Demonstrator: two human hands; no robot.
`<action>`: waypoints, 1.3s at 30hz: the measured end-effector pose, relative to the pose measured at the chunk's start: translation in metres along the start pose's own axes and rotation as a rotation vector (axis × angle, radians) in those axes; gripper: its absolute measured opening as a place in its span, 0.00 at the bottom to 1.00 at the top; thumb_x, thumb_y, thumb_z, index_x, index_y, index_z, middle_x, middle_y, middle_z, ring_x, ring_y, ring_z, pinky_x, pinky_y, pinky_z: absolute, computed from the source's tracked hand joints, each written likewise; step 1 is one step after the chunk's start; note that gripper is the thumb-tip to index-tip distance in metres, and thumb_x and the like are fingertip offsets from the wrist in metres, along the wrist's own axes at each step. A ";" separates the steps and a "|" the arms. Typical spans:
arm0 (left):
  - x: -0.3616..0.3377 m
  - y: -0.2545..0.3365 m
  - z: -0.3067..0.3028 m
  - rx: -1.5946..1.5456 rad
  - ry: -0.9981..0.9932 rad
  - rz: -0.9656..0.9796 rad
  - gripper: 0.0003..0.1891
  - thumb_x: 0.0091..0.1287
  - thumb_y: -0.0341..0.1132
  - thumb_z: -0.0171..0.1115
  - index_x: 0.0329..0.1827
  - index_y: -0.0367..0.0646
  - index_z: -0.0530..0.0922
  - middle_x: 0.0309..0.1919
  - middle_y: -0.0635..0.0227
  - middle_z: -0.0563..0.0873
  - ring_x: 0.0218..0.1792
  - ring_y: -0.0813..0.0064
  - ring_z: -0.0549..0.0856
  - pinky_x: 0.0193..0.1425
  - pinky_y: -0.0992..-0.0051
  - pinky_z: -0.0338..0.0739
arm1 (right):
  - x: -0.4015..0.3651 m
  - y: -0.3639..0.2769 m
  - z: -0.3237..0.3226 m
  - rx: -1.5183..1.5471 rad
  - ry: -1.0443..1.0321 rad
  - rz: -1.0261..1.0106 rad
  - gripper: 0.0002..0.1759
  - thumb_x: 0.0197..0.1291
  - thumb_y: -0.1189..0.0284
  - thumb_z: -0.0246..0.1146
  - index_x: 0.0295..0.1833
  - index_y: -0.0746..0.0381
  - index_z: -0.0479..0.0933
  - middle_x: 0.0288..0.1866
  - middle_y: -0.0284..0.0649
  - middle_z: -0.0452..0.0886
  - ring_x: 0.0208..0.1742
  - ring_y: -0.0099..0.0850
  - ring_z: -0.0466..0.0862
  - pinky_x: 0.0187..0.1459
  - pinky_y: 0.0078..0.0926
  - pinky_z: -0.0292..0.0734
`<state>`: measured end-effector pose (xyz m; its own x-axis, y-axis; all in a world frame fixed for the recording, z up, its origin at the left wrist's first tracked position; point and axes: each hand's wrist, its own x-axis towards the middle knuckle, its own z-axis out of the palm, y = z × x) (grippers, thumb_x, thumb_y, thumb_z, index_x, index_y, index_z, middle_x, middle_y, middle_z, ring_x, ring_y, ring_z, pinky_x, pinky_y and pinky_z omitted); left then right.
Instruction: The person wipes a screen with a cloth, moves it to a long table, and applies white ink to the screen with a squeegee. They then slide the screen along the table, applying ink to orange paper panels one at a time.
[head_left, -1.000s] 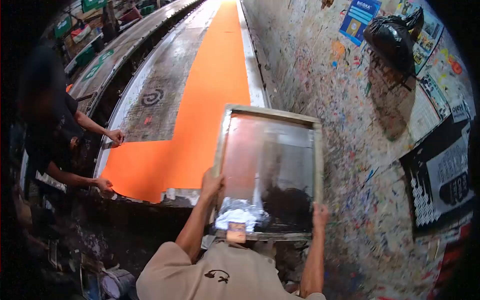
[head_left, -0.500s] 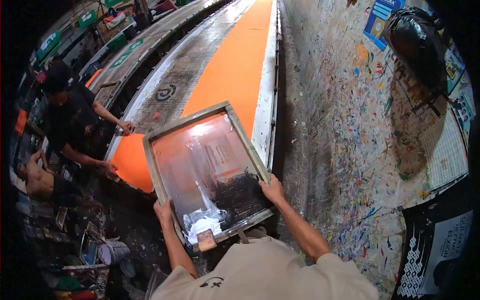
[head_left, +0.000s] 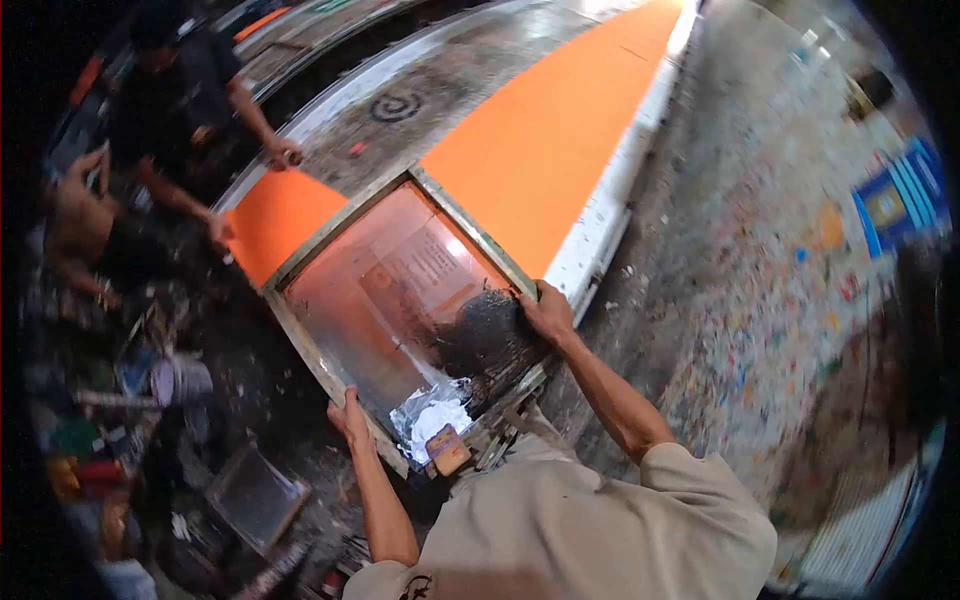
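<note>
A wooden-framed printing screen (head_left: 340,300) is held in front of my body, tilted, over the end of a long table. My left hand (head_left: 350,418) grips its near left side. At the right side, my right hand (head_left: 548,312) is closed on the frame. White ink (head_left: 437,412) and a dark patch (head_left: 490,335) lie on the mesh near me. A squeegee with a wooden handle (head_left: 447,450) rests at the screen's near edge, by the white ink. Orange fabric (head_left: 560,110) stretches along the table beyond, and its colour shows through the mesh.
A co-worker in dark clothes (head_left: 190,110) stands at left, both hands at the orange fabric's edge. Behind is another person (head_left: 80,220). A bucket (head_left: 182,381) and another framed screen (head_left: 258,498) sit lower left. A paint-spattered wall (head_left: 740,330) runs along the right.
The view has turned, so the table now slants further right. The screen has rotated clockwise relative to the body, still in both my hands. The co-worker's hands stay by the fabric.
</note>
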<state>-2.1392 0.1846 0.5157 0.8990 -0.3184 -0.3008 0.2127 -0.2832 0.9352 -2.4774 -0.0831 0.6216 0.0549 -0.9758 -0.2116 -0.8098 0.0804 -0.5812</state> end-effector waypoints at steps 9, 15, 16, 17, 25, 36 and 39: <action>-0.048 0.054 -0.018 0.104 0.223 0.092 0.31 0.68 0.43 0.72 0.63 0.25 0.77 0.56 0.40 0.86 0.56 0.45 0.86 0.62 0.57 0.79 | 0.076 -0.070 -0.001 0.064 -0.183 -0.384 0.22 0.68 0.63 0.67 0.61 0.67 0.83 0.45 0.56 0.90 0.48 0.49 0.91 0.51 0.42 0.82; -0.047 0.053 -0.009 0.357 0.364 -0.049 0.39 0.65 0.47 0.73 0.67 0.19 0.74 0.57 0.33 0.85 0.59 0.41 0.86 0.67 0.57 0.78 | 0.088 -0.050 -0.001 0.272 -0.319 -0.332 0.22 0.69 0.68 0.67 0.62 0.71 0.81 0.47 0.51 0.90 0.49 0.41 0.89 0.54 0.37 0.81; -0.050 0.055 -0.008 0.349 0.348 -0.004 0.38 0.65 0.46 0.73 0.68 0.20 0.74 0.57 0.34 0.86 0.59 0.41 0.86 0.66 0.57 0.79 | 0.083 -0.044 -0.001 0.291 -0.276 -0.410 0.23 0.70 0.68 0.66 0.64 0.71 0.80 0.51 0.52 0.89 0.53 0.41 0.88 0.57 0.37 0.80; -0.055 0.057 -0.007 0.342 0.332 0.042 0.37 0.65 0.44 0.72 0.69 0.21 0.74 0.56 0.35 0.86 0.58 0.41 0.86 0.65 0.57 0.79 | 0.082 -0.039 -0.001 0.288 -0.287 -0.417 0.23 0.70 0.68 0.66 0.64 0.71 0.80 0.51 0.52 0.89 0.53 0.41 0.88 0.57 0.37 0.80; -0.074 0.073 -0.016 0.397 0.506 0.148 0.32 0.67 0.44 0.72 0.67 0.30 0.75 0.56 0.40 0.87 0.58 0.41 0.86 0.63 0.53 0.78 | 0.044 -0.057 -0.015 0.340 -0.269 -0.341 0.19 0.73 0.69 0.64 0.64 0.67 0.79 0.50 0.54 0.89 0.53 0.45 0.89 0.57 0.40 0.80; -0.079 0.082 -0.018 0.682 0.451 0.144 0.27 0.65 0.44 0.72 0.63 0.40 0.77 0.58 0.49 0.79 0.63 0.46 0.79 0.65 0.47 0.74 | 0.058 -0.030 0.022 0.099 -0.022 -0.552 0.22 0.69 0.64 0.67 0.59 0.71 0.82 0.66 0.58 0.77 0.68 0.56 0.75 0.70 0.47 0.69; -0.078 0.089 -0.014 0.746 0.432 0.069 0.26 0.65 0.44 0.72 0.62 0.41 0.77 0.59 0.52 0.76 0.67 0.46 0.73 0.66 0.44 0.71 | 0.065 -0.024 0.029 -0.025 0.046 -0.653 0.22 0.69 0.63 0.68 0.58 0.72 0.82 0.68 0.59 0.76 0.69 0.57 0.73 0.71 0.51 0.67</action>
<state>-2.1851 0.1964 0.6252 0.9996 -0.0277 -0.0084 -0.0189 -0.8441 0.5359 -2.4377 -0.1423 0.5991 0.5154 -0.8301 0.2130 -0.6315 -0.5359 -0.5604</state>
